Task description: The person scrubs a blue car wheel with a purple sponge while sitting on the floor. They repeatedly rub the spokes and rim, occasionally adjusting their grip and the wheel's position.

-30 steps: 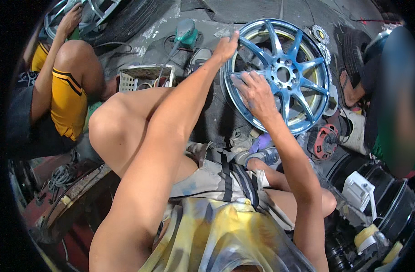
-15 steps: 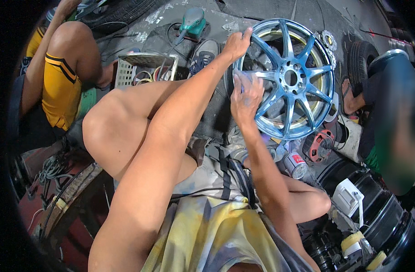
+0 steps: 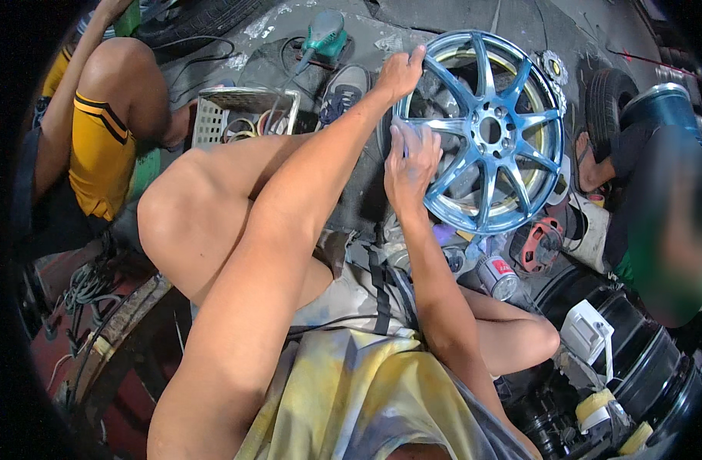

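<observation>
A shiny blue alloy wheel rim [image 3: 483, 172] with several spokes stands tilted in front of me, its bare metal showing at the hub and on some spokes. My left hand [image 3: 401, 75] is closed round the rim's outer lip at the upper left. Lower down, my right hand [image 3: 412, 165] presses bent fingers against the outer end of the left-pointing spoke. Something thin and pale greyish-purple shows among those fingers, but I cannot make out what it is.
A green sander [image 3: 326, 37] lies beyond my shoe [image 3: 345, 93]. Left of it is a pale plastic basket [image 3: 207, 126] with rolls of tape. A can [image 3: 499, 277] and a red-and-black round tool [image 3: 538, 244] lie below the wheel. People sit at both sides.
My right hand has slid slightly left along the spoke toward the outer lip. The wheel has shifted a little left, with my left hand still on it.
</observation>
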A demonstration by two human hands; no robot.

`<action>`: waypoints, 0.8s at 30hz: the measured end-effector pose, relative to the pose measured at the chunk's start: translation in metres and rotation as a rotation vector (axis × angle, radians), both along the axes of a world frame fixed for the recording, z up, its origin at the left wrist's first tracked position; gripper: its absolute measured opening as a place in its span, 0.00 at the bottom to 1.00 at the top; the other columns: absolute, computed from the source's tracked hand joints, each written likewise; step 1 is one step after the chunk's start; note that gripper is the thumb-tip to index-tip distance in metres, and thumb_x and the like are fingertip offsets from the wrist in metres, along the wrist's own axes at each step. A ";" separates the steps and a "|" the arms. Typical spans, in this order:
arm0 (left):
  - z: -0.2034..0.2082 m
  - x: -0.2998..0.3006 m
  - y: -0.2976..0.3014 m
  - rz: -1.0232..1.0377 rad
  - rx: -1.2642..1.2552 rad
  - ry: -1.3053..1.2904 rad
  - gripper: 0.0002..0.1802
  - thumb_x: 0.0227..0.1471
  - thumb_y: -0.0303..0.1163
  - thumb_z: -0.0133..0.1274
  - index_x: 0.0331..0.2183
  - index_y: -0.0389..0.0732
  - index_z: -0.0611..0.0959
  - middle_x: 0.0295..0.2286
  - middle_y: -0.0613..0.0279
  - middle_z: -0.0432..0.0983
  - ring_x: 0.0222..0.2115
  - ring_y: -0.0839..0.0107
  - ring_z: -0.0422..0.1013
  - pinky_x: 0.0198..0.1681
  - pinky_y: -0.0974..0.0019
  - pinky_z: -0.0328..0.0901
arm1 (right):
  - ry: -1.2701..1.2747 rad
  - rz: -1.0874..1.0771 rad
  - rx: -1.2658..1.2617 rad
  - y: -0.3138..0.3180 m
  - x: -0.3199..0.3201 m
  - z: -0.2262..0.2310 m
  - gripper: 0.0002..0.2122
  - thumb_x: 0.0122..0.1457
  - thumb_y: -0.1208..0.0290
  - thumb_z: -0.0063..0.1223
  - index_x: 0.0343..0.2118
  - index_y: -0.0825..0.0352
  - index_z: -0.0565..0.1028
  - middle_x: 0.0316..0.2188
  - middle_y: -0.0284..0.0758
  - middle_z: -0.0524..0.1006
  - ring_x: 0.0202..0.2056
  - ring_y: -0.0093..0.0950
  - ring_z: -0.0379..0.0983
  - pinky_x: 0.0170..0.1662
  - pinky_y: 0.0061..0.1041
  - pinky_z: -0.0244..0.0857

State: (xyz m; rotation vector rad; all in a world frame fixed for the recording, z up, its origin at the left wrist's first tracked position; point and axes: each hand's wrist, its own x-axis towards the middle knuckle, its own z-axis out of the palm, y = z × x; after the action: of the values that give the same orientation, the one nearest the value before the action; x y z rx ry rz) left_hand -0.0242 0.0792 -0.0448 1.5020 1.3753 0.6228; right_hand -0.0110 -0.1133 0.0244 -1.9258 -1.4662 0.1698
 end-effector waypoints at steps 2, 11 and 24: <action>0.001 0.000 -0.001 -0.019 0.006 0.011 0.47 0.64 0.65 0.36 0.34 0.23 0.85 0.37 0.24 0.78 0.46 0.31 0.74 0.53 0.42 0.66 | -0.033 0.000 0.026 -0.001 0.003 0.000 0.08 0.61 0.74 0.59 0.42 0.64 0.83 0.35 0.37 0.76 0.38 0.40 0.70 0.42 0.41 0.60; 0.007 -0.001 -0.002 -0.024 0.001 0.025 0.46 0.65 0.63 0.36 0.37 0.22 0.84 0.41 0.24 0.77 0.49 0.34 0.73 0.57 0.45 0.64 | -0.243 0.470 0.040 0.013 0.066 0.004 0.16 0.55 0.76 0.60 0.48 0.65 0.80 0.35 0.37 0.73 0.38 0.37 0.71 0.41 0.37 0.65; 0.011 -0.001 -0.003 -0.003 0.018 0.013 0.44 0.65 0.62 0.37 0.34 0.24 0.86 0.37 0.29 0.80 0.46 0.35 0.75 0.55 0.46 0.65 | -0.611 0.917 -0.122 0.034 0.100 0.036 0.24 0.51 0.75 0.55 0.55 0.66 0.76 0.38 0.34 0.70 0.43 0.34 0.68 0.45 0.34 0.62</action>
State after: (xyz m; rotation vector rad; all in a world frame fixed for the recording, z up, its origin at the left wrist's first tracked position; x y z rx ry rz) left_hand -0.0253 0.0763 -0.0339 1.5247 1.3809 0.6262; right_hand 0.0888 -0.0790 0.0604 -1.2845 -2.7293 0.0765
